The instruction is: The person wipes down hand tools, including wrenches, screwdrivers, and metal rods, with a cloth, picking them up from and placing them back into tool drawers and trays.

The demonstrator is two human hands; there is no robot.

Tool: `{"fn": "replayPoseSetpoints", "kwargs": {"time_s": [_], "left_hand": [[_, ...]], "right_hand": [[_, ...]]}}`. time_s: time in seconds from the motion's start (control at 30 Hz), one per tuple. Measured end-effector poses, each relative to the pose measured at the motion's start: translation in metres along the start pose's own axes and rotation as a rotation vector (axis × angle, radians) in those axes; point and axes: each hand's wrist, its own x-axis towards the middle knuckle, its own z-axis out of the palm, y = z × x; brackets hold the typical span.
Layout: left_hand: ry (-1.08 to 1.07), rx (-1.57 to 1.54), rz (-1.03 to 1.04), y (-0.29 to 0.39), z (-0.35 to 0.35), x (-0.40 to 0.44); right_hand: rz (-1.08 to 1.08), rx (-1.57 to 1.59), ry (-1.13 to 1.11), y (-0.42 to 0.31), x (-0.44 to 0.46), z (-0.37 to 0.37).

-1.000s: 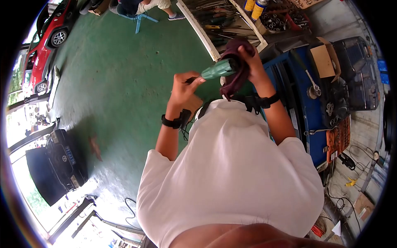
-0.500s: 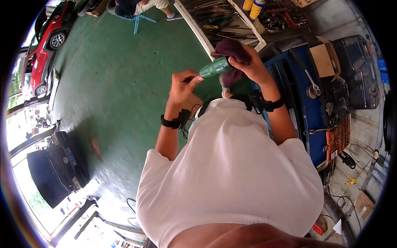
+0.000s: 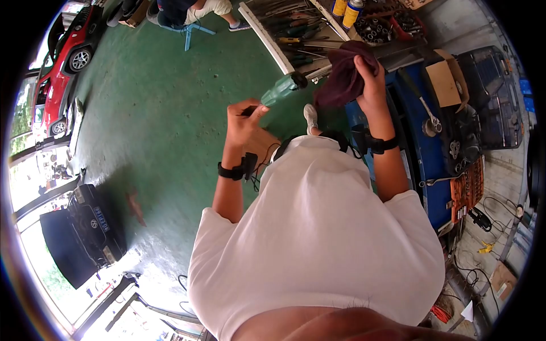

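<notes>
My left hand (image 3: 244, 120) pinches one end of a green, translucent handle-like object (image 3: 281, 91), whose dark end points up and to the right. A dark maroon cloth (image 3: 346, 74) is bunched in my right hand (image 3: 371, 85), with the thumb raised along it. A gap separates the cloth from the green object. Both wrists wear black bands. Beyond the hands lies an open drawer (image 3: 267, 40) holding many screwdrivers and other long tools.
To the right stands a blue tool cabinet (image 3: 429, 193) with a ratchet (image 3: 430, 113), an open cardboard box (image 3: 443, 84) and an orange socket tray (image 3: 467, 190). A person (image 3: 193, 8) sits on a blue stool at the top. Red and black vehicles are at the left.
My right hand and the cloth have moved right, off the green object. My left hand has shifted slightly left, and the green object's dark end is now uncovered and tilted further up.
</notes>
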Motion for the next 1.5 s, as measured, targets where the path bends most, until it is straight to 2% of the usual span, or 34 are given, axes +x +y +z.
{"fn": "replayPoseSetpoints", "kwargs": {"time_s": [0.03, 0.1, 0.13, 0.17, 0.23, 0.27, 0.4, 0.47, 0.6, 0.7, 0.87, 0.93, 1.1, 1.2, 1.3, 1.37, 1.5], "left_hand": [[0.042, 0.061, -0.024, 0.003, -0.001, 0.001], [0.079, 0.128, -0.031, 0.005, 0.007, 0.006], [0.117, 0.196, -0.038, 0.007, 0.012, 0.009], [0.118, 0.195, -0.037, 0.011, 0.017, 0.011], [0.093, 0.274, -0.108, 0.020, 0.023, 0.014], [0.094, 0.273, -0.110, 0.017, 0.023, 0.014], [0.028, 0.329, -0.079, 0.015, 0.022, 0.006], [0.017, 0.305, -0.098, 0.019, 0.020, 0.003], [0.030, 0.367, -0.154, 0.028, 0.015, 0.003], [0.033, 0.373, -0.175, 0.021, 0.013, 0.000], [0.128, 0.372, -0.267, 0.032, 0.013, 0.001], [0.191, 0.306, -0.205, 0.031, 0.010, 0.002], [0.177, 0.252, -0.123, 0.025, 0.007, 0.004], [0.156, 0.247, -0.053, 0.026, 0.010, 0.006], [0.156, 0.310, -0.011, 0.030, 0.012, 0.009], [0.168, 0.360, 0.006, 0.035, 0.011, 0.010], [0.186, 0.521, 0.189, 0.041, 0.006, 0.016]], "right_hand": [[0.000, -0.001, 0.001, -0.001, -0.001, 0.002], [-0.020, -0.230, -0.099, -0.004, -0.008, 0.010], [-0.017, -0.304, -0.258, -0.007, -0.013, 0.021], [-0.018, -0.305, -0.258, -0.002, -0.016, 0.031], [-0.371, -0.742, -0.336, 0.012, -0.019, 0.044], [-0.310, -0.757, -0.387, 0.017, -0.016, 0.040], [-0.299, -0.778, -0.404, 0.017, -0.016, 0.041], [-0.386, -0.913, -0.346, 0.020, -0.016, 0.042], [-0.511, -0.942, -0.380, 0.025, -0.016, 0.037], [-0.520, -0.888, -0.281, 0.030, -0.024, 0.042], [-0.553, -1.011, -0.085, 0.031, -0.028, 0.036], [-0.519, -0.930, -0.077, 0.028, -0.024, 0.028], [-0.398, -0.656, -0.107, 0.017, -0.022, 0.022], [-0.336, -0.659, -0.212, 0.015, -0.025, 0.033], [-0.342, -0.824, -0.204, 0.013, -0.026, 0.041], [-0.369, -0.827, -0.192, 0.014, -0.023, 0.042], [-0.414, -0.912, -0.234, 0.002, -0.015, 0.045]]}}
